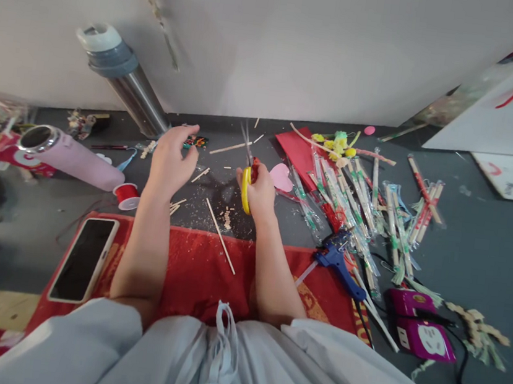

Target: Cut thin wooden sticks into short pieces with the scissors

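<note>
Scissors (245,195) with yellow handles, held in the right hand (263,191) above a grey tabletop (492,252).
Nearest, a red cloth (201,260) bears a phone (83,260) and a blue glue gun (338,265); a thin stick (220,236) crosses its far edge. Beyond, the right fingers wrap the scissors' handles, blurred blades pointing toward the white wall (274,45); the left hand (171,156), loosely open and empty, is near a steel flask (139,100).

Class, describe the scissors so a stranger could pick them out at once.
Start from the red cloth nearest the person. Just beyond its far edge, the right hand holds the scissors, blades pointing away. Their yellow handle sets them apart from the pale sticks nearby.
</note>
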Tool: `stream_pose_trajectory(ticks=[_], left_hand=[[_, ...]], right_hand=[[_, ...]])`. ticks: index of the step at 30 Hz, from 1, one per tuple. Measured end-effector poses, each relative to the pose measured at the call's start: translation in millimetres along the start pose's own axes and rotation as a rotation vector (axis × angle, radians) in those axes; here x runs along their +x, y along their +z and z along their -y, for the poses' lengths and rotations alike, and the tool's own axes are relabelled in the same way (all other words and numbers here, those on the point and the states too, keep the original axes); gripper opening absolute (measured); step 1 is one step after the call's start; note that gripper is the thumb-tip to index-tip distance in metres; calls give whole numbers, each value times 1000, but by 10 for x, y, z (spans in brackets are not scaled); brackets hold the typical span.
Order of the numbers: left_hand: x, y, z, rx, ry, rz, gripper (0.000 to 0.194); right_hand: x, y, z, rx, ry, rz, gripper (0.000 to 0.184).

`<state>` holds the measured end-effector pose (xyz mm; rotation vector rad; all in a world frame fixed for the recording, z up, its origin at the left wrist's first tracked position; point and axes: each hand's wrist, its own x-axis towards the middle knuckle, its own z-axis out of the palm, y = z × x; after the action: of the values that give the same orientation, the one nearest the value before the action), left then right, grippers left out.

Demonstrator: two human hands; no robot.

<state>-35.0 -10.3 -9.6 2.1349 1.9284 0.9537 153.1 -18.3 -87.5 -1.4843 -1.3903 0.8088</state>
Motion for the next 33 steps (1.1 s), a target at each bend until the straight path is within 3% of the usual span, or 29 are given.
stream_pose_trajectory(ticks=[5, 11, 21, 33], left_hand=[[-45, -7, -235, 18, 98, 76, 28], [-73, 55, -320, 27, -22, 222, 28], [-60, 134, -267, 124, -106, 174, 26], [-96, 323, -389, -230, -145, 140, 23]], right_hand=[[-41, 79, 7, -144, -138, 14, 52], [-73, 136, -24, -252, -124, 10, 55], [-89, 136, -21, -315, -141, 40, 54], [-104, 174, 29, -133, -70, 65, 51]])
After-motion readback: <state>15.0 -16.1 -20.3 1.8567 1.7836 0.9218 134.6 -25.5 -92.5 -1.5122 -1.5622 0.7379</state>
